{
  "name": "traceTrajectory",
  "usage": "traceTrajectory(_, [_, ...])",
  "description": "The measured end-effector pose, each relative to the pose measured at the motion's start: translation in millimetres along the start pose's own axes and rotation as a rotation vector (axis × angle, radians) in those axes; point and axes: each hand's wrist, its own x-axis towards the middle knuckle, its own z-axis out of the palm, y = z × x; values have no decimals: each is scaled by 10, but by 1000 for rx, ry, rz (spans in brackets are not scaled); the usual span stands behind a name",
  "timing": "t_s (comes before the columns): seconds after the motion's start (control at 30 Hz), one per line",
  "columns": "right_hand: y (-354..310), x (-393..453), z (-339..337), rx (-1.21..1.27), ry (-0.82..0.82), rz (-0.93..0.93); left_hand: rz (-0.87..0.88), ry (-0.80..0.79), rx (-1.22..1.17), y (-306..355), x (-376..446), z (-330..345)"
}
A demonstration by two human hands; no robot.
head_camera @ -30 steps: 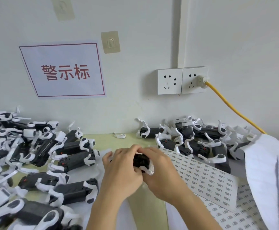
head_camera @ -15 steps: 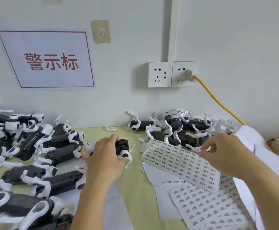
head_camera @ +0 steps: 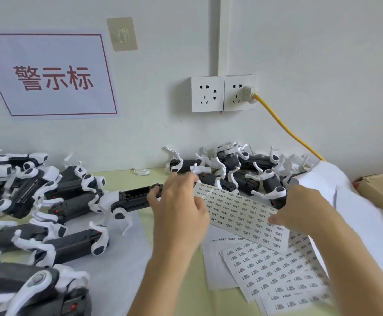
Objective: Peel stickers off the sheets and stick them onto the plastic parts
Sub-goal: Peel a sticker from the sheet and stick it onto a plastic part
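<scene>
Right hand (head_camera: 304, 210) dropped onto sticker sheet (head_camera: 238, 213).

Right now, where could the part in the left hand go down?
Bare green table at the wall, between the left pile and the far pile; a small white piece lies there. Sticker sheets crowd the right.

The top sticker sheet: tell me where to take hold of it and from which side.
Grip the top sticker sheet by its bare near-right edge, coming from the right, where the right hand already rests. It lies flat and tilted across other sheets, so thumb and finger would likely slide under that overhanging edge. The left hand blocks its left end.
</scene>
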Motion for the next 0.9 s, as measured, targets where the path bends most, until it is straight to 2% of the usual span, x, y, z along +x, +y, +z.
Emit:
traceTrajectory(0.13, [-31, -50, 5, 22, -68, 21, 68, -102, -25, 86, -51, 74])
traceTrajectory(0.3, [-36, -74, -50, 42, -81, 5, 108, -138, -92, 82, -42, 65])
traceTrajectory(0.37, [-16, -101, -131, 131, -130, -72, 109, -167, -168, 74, -38, 61])
traceTrajectory(0.47, [-36, -208, -259, 393, -222, -250, 125, -233, -331, 80, -30, 55])
traceTrajectory(0.57, [-104, -274, -315, 600, -216, -398, 191, -274, -449, 129, -34, 44])
traceTrajectory(0.67, [-155, -293, -313, 767, -196, -505, 210, -238, -530, 171, -22, 36])
traceTrajectory(0.77, [-208, -331, -288, 833, -161, -596, 138, -175, -636, 176, -3, 2])
traceTrajectory(0.9, [-293, -371, -277, 937, -161, -619, 104, -81, -712, 181, 24, -32])
